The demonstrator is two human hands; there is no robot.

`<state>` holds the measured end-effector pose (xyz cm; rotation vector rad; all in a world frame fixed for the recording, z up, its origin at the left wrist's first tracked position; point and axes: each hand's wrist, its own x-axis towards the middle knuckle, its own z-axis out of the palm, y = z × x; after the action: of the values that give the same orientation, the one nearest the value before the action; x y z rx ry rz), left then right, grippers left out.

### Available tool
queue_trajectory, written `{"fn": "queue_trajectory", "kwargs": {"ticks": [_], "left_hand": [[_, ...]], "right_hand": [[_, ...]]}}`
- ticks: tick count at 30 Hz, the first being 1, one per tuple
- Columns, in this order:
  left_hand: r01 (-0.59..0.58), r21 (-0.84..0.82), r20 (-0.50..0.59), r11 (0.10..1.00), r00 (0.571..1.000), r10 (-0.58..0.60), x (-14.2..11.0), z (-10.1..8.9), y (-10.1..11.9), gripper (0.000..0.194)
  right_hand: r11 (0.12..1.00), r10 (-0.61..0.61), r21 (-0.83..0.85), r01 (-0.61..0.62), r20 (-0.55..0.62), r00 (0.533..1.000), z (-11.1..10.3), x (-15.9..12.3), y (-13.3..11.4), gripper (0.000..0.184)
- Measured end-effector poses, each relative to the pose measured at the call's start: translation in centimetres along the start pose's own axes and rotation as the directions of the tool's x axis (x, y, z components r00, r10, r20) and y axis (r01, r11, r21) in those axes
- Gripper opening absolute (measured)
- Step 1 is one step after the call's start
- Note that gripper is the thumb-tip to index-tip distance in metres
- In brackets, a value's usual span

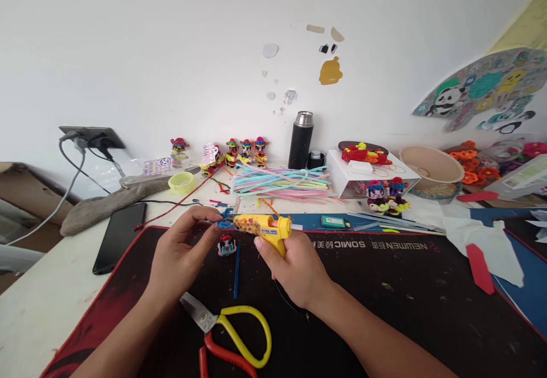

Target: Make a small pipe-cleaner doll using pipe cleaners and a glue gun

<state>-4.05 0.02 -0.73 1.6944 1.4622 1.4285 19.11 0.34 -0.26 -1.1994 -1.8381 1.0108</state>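
Note:
My right hand (294, 264) grips a yellow hot glue gun (267, 227) by its handle, with a glue stick poking out of the rear end. Between the thumb and fingers of my left hand (183, 247) is a small blue pipe-cleaner piece (225, 218). The gun's nozzle points left and meets or nearly touches this piece; whether they are in contact I cannot tell. Just below lies a small doll head (227, 246) in teal, red and black. A blue strip (236, 272) rests beside it. Scissors (209, 321) with yellow and red handles lie open nearer to me.
A bundle of pastel pipe cleaners (280, 184) lies behind my hands, before a black thermos (301, 139). Several finished dolls (245, 151) stand along the wall. A phone (119, 235) is on the left; a white box (371, 176) and a bowl (431, 164) are on the right.

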Motion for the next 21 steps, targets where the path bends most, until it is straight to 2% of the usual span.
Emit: {"fn": "queue_trajectory", "kwargs": {"ticks": [7,11,21], "left_hand": [[0.114,-0.126,-0.039,0.986,0.992,-0.120,0.32,0.05,0.05,0.018],[0.142,-0.141,-0.060,0.980,0.987,-0.152,0.35,0.06,0.01,0.022],[0.247,-0.359,-0.029,0.900,0.961,-0.275,0.80,0.15,-0.35,0.032]], "right_hand": [[1.000,0.014,-0.005,-0.015,-0.019,1.000,0.13,-0.08,0.32,0.050],[1.000,0.020,0.014,-0.019,-0.037,0.999,0.14,0.03,0.50,0.047],[0.999,-0.007,0.054,0.009,-0.044,0.999,0.05,-0.26,0.30,0.046]]}}
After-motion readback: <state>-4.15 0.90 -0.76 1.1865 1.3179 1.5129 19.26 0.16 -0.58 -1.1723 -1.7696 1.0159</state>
